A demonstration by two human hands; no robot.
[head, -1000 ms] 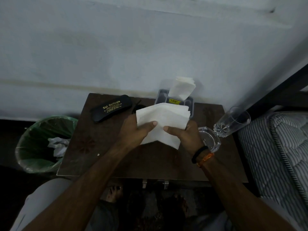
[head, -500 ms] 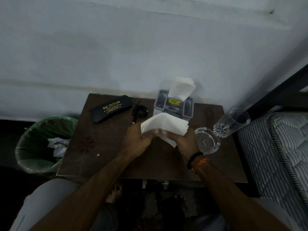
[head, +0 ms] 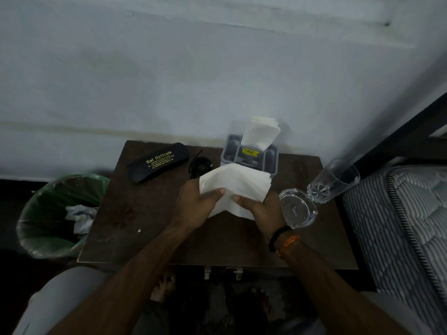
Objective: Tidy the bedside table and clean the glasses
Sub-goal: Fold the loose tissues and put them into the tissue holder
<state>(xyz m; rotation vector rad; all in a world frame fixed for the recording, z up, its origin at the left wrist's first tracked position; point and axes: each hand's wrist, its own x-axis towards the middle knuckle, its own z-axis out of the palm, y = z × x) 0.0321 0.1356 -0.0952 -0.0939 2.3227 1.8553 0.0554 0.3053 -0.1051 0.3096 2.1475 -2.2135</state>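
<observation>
A white tissue [head: 235, 184] is held over the middle of the dark wooden bedside table [head: 150, 240]. My left hand [head: 197, 206] pinches its left side and my right hand [head: 262, 210] pinches its right side, thumbs close together on top. Behind it stands a grey tissue box [head: 249, 157] with another tissue sticking up. A black glasses case [head: 158, 162] marked "Sai Opticals" lies at the back left. Beside it sits a small black coiled object [head: 200, 165]. At the right are a squat clear glass [head: 298, 209] and a tall clear glass [head: 333, 181].
A green-lined bin [head: 48, 213] with crumpled paper stands left of the table. A striped mattress [head: 406, 226] and dark bed frame border the right side. A pale wall runs behind the table. My bare feet show under the front edge.
The tissue was spread wide, then bunched smaller between my hands; now it is opened out a little again. Both hands stay over the table's middle.
</observation>
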